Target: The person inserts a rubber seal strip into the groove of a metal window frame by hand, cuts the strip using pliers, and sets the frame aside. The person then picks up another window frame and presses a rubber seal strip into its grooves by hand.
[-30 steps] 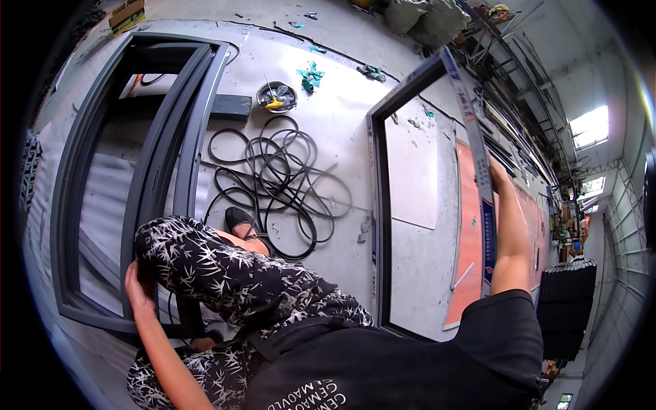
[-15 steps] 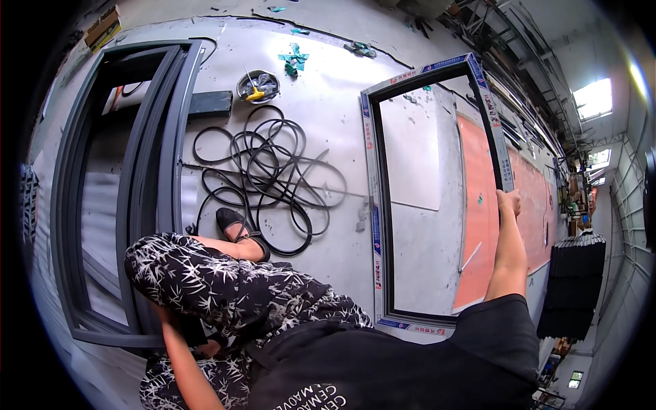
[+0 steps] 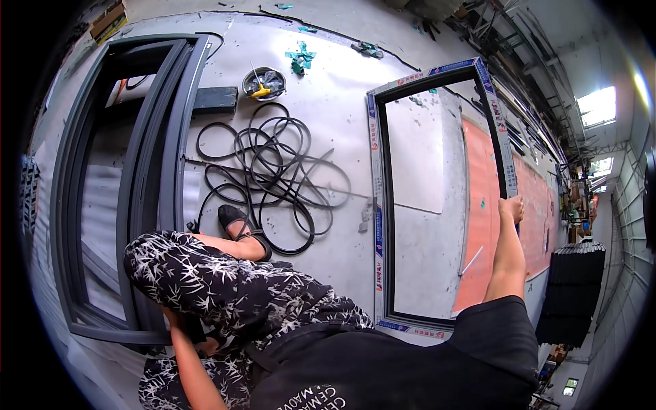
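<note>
Gripping the frame (image 3: 375,164), your right hand (image 3: 510,209) sits well to the right of the tangled cord (image 3: 270,179), which serves as the landmark throughout. Compared with one second ago, the frame presents its film-covered front rails more squarely to the view; then, its right side stood nearer and showed more steeply. Over the last half second it barely shifts, which suggests that the turn has slowed and that you are steadying the frame more than swinging it. Your left hand, seen a second ago beside the knee, is now hidden behind your thigh (image 3: 239,283), so the visible support comes from the right alone.

Note the grip: the right fingers are closed around the frame's right rail, the one farther from the cord, with no gap showing. Of the left, only the forearm (image 3: 191,362) appears, below and to the left of the cord; whether those fingers are spread or closed, or touch anything, you cannot tell from this view.

The frame stands just to the right of the cord, and the orange sheet (image 3: 478,225) shows through its opening. Left of the cord lies the grey frame (image 3: 143,137); beyond the cord sits a bowl (image 3: 244,83) holding a yellow-handled tool (image 3: 261,90).
</note>
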`<state>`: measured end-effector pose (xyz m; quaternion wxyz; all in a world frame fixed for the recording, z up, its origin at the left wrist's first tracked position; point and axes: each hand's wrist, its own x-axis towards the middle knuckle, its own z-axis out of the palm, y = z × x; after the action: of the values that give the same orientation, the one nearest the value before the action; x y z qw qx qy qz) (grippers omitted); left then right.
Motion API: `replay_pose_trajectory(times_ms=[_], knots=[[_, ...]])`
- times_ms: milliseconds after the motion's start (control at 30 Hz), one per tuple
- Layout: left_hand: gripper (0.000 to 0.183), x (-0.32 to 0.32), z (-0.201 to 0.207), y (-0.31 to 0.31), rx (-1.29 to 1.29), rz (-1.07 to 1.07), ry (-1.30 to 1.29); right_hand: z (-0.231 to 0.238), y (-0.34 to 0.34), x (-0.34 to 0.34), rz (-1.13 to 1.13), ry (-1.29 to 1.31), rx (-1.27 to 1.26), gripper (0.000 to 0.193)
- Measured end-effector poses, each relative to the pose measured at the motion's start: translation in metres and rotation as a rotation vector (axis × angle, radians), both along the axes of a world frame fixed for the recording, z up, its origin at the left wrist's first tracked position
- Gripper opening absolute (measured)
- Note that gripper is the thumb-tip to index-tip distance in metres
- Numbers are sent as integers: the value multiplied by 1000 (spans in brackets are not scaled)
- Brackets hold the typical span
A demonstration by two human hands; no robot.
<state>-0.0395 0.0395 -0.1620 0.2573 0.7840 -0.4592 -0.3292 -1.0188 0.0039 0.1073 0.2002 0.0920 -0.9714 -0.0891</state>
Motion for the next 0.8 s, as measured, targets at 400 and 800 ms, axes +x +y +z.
replay_pose_trajectory(times_ms=[400,800], knots=[[42,-5,6,2,11,-3,-50,-33,-2,-9,1,42,74,46],[42,-5,14,4,33,-33,-116,-284,18,225,610,-834,255,36]])
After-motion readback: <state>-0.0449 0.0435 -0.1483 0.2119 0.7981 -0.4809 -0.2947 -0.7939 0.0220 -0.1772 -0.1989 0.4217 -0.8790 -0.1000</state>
